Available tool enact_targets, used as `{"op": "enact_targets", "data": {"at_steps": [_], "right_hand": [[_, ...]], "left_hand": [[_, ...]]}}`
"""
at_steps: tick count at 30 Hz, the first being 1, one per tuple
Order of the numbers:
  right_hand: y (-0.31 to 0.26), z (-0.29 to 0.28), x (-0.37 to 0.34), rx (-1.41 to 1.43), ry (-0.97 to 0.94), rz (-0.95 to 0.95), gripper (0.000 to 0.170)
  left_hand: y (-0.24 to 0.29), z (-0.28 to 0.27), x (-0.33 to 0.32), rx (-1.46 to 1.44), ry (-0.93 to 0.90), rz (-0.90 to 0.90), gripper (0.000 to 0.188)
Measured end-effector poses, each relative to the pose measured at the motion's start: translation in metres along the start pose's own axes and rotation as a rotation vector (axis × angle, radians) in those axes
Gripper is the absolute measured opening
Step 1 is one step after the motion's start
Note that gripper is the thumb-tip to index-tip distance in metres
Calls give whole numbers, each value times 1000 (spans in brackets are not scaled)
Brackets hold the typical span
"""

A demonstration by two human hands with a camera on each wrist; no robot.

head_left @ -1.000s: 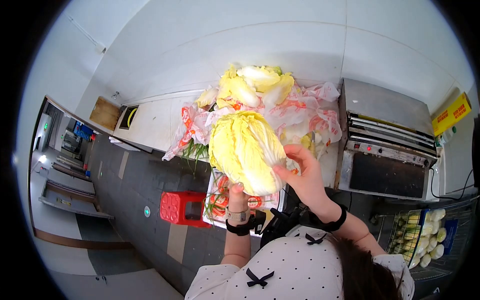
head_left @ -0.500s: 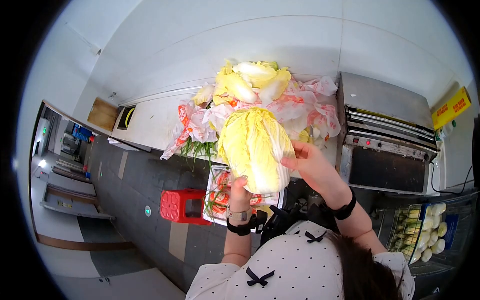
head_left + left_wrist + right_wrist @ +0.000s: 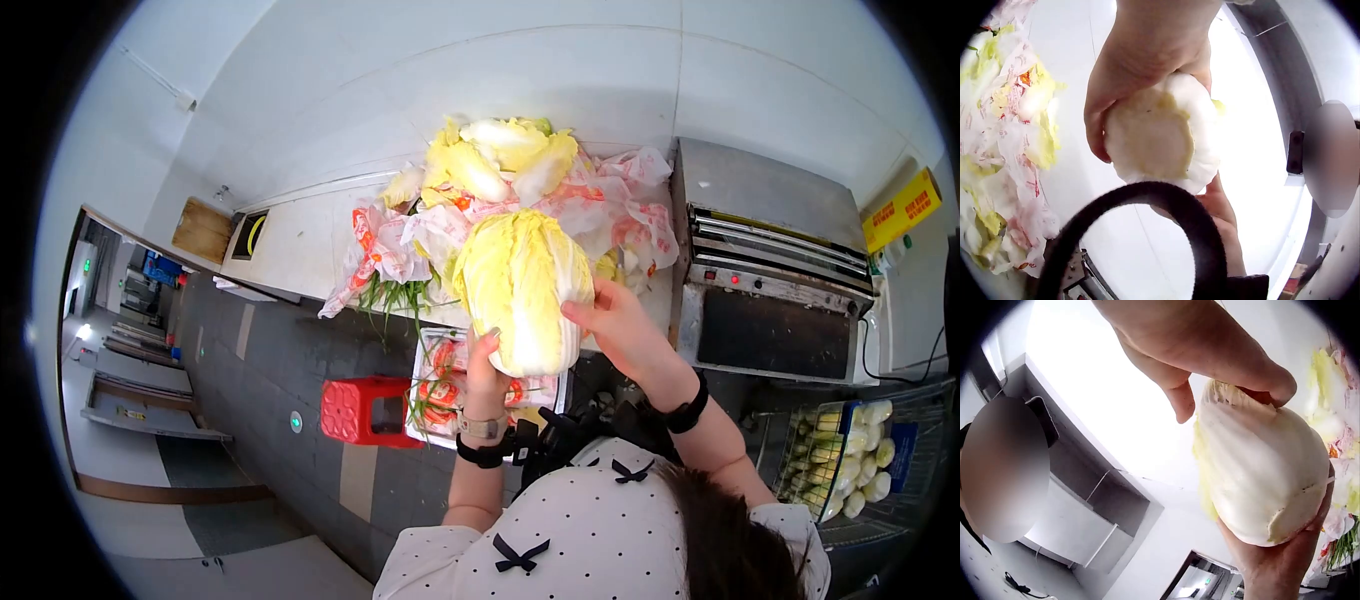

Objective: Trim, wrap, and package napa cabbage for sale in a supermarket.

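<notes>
Both hands hold up one large napa cabbage point(image 3: 522, 290), yellow leaves toward the wall and white base toward the body. The left hand point(image 3: 484, 378) grips its lower left side, thumb on the near face; the left wrist view shows that hand point(image 3: 1150, 56) curled over the cut base point(image 3: 1150, 140). On the cabbage's right side, the right hand point(image 3: 622, 325) pinches the outer leaves with thumb and fingers. In the right wrist view, the right hand's point(image 3: 1204, 356) fingertips touch the white outer leaf point(image 3: 1260, 462). Some left fingers are hidden behind the cabbage.
Loose cabbage leaves point(image 3: 470, 165) lie on crumpled printed plastic point(image 3: 640, 220) along the counter point(image 3: 310, 240). A metal wrapping machine point(image 3: 775, 260) stands right. Below are a red stool point(image 3: 350, 410), a white crate point(image 3: 415, 400) of wrapped packs and a wire cart point(image 3: 800, 465) with cabbages.
The held cabbage has shifted right and stands more upright in the head view. Both hands moved with it, and the right hand's thumb and fingers have drawn closer together at its side.
</notes>
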State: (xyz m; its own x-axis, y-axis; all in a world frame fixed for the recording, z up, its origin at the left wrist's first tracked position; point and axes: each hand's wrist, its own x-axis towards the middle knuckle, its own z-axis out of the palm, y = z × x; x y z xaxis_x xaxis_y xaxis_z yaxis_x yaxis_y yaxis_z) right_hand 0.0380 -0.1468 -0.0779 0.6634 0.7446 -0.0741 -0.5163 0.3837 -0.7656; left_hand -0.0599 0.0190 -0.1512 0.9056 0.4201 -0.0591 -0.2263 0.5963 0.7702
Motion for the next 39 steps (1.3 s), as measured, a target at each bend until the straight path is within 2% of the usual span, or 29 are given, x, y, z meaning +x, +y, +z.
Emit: {"op": "enact_targets", "data": {"at_steps": [5,7,8,9,10,12,13,16,18,20,21,24,25,26,27,28,30,31,34,36,38,39], "right_hand": [[4,-6,1,109,-30,18,38],[7,-8,-3,198,-96,-14,37],[9,-3,-6,169,-99,-27,36],[7,8,-11,141,-101,-42,34],[6,14,-14,113,-102,-61,32],[6,12,-15,-155,-35,-157,28],[6,11,-17,-290,-5,-200,26],[9,12,-38,-743,-249,-349,20],[23,15,-30,-959,-589,-925,16],[33,11,-49,-913,-748,-787,13],[34,15,-55,-866,-686,-817,13],[19,10,-55,-1064,-551,-467,16],[12,10,-52,-1015,-510,-393,23],[26,-3,-52,-951,-354,-278,36],[25,-9,-49,-941,-280,-56,41],[23,-15,-44,-925,-203,168,47],[33,-39,-27,-1087,-192,244,48],[40,-51,-16,-1169,-185,279,49],[49,-74,23,-1398,-229,126,46],[41,-63,59,-1393,-88,-160,54],[0,-22,99,-747,54,-92,64],[-5,-17,125,-905,254,-449,65]], "left_hand": [[-2,3,3,81,-7,44,55],[-2,5,8,-122,54,-24,53],[-2,6,11,-224,84,-57,53],[0,12,13,-125,48,-12,51],[1,16,12,-183,22,1,50],[2,21,15,-303,-40,29,49],[3,18,16,-198,13,62,52],[-2,-6,30,-199,167,164,56],[13,-5,33,-288,147,32,61],[33,15,31,-462,57,-44,63],[34,10,33,-467,113,-48,65],[35,-19,36,-622,92,-97,66],[36,-25,35,-595,43,-79,64],[37,-31,34,-570,-5,-60,62],[37,-35,31,-546,-50,-42,61],[38,-38,29,-538,2,-21,62],[39,-43,26,-525,103,19,65],[36,-49,25,-508,99,37,65],[35,-58,19,-464,175,104,64],[39,-59,13,-430,208,140,64],[42,-57,7,-376,228,180,64],[45,-54,3,-342,234,204,64]]}}
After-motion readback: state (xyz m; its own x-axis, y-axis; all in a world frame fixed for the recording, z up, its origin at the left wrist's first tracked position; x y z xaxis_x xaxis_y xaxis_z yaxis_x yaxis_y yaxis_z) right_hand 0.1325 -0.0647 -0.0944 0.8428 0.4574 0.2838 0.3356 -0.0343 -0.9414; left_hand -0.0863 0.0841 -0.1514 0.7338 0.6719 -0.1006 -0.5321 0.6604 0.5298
